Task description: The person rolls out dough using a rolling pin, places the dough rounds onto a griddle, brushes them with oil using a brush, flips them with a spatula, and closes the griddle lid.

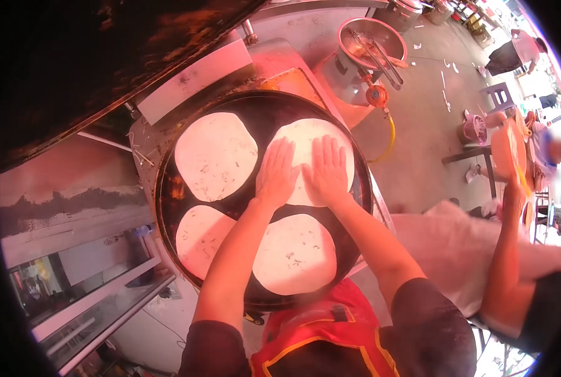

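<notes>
Both of my hands lie flat on a round of flatbread dough (302, 133) at the upper right of a large round black griddle (255, 108). My left hand (277, 173) covers the dough's left part, fingers stretched out and pointing away from me. Beside it, my right hand (327, 171) rests on the right part, fingers slightly apart. Three other flecked dough rounds lie on the griddle: one at the upper left (216, 157), one at the lower right (294, 254), and a lower-left round (199, 235) partly hidden by my left forearm.
Past the griddle, a metal bowl (356, 31) with tongs (381, 58) sits on a gas cylinder with a red regulator (376, 95) and yellow hose (392, 135). A dark lid-like panel (104, 56) hangs at upper left. On the right, another person's arm (510, 251) reaches over a table.
</notes>
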`<state>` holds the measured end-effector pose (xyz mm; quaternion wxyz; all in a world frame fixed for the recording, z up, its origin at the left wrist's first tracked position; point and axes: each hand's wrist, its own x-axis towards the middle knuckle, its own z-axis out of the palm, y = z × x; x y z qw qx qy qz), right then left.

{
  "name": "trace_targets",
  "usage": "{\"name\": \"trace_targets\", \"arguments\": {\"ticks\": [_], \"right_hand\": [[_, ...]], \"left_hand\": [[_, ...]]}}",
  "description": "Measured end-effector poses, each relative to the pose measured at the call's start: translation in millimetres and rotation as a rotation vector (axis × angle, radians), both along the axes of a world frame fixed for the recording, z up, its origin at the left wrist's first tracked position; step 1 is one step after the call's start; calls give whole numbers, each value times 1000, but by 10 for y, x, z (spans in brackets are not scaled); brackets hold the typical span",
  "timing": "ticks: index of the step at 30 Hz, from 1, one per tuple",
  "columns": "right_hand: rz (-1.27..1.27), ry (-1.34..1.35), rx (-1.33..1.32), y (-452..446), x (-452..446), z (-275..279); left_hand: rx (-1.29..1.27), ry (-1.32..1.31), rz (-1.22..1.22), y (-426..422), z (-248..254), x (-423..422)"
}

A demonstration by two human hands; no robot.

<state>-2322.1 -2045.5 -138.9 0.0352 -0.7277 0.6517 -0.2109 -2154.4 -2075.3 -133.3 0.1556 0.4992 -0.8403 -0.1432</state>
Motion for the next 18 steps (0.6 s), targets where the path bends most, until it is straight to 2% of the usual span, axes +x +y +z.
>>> {"name": "trace_targets", "arguments": {"ticks": [3,9,13,18], "right_hand": [[62,-9,72,-68,35,-10],[142,-30,-5,-184,17,-27],[97,-83,-47,-35,-42,9],[136,-12,4,66,-169,-98]], "left_hand": [[-12,-64,0,13,-114,-48],[-33,-115,119,90,-28,-77],[-69,-134,90,42,11,-152],[-110,-214,79,11,-202,-151]]}}
